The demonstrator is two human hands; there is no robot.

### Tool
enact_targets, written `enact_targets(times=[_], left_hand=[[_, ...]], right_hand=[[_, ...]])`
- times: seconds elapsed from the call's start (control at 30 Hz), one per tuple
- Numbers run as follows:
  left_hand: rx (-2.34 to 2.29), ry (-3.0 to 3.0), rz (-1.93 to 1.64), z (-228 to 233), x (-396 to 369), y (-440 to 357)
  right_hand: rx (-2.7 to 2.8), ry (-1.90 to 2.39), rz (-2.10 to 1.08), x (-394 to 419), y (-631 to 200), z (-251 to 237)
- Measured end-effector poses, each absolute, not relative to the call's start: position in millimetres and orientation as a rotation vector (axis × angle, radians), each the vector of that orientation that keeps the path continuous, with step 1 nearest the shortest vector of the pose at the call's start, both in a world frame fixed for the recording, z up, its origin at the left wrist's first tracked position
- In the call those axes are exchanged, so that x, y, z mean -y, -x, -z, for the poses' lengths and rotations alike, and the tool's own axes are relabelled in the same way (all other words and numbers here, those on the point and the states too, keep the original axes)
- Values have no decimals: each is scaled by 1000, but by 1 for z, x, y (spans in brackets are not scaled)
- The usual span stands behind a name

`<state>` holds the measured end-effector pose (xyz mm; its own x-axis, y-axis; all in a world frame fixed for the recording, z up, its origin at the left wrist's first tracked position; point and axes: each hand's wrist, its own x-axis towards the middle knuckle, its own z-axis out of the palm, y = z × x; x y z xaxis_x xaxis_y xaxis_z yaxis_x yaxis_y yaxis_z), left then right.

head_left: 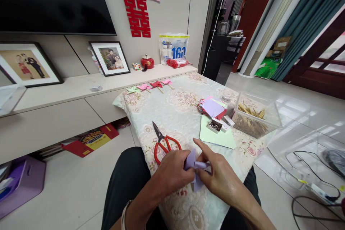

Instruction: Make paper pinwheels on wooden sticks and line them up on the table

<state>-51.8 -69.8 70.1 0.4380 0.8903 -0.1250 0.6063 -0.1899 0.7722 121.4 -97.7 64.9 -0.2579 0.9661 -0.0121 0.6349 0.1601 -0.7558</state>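
I have the purple paper (191, 159) pinched in the fingers of both hands, on my side of the red-handled scissors (161, 137) and to their right. My left hand (174, 170) is just beside the scissors' handles; whether it touches them I cannot tell. My right hand (222, 172), farther from the scissors, grips the folded paper between thumb and fingers, with the index finger stretched out past it. On the table (164, 106), beyond the scissors, lie four paper pinwheels (156, 84) in a row. Right of the scissors are the light green sheets (212, 139) with a small open box (215, 126) on top; farthest right of them stands the clear bin (271, 113) of thin sticks (252, 111).
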Motion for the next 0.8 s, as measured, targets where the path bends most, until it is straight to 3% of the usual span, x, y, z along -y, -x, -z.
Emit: enact_targets(times=[0.43, 0.8], left_hand=[[-1239, -1891, -446, -68, 66, 53], [-1008, -1029, -788, -52, 72, 63]], right_hand=[[1906, 1500, -946, 99, -121, -56], [1220, 1244, -1256, 101, -115, -42]])
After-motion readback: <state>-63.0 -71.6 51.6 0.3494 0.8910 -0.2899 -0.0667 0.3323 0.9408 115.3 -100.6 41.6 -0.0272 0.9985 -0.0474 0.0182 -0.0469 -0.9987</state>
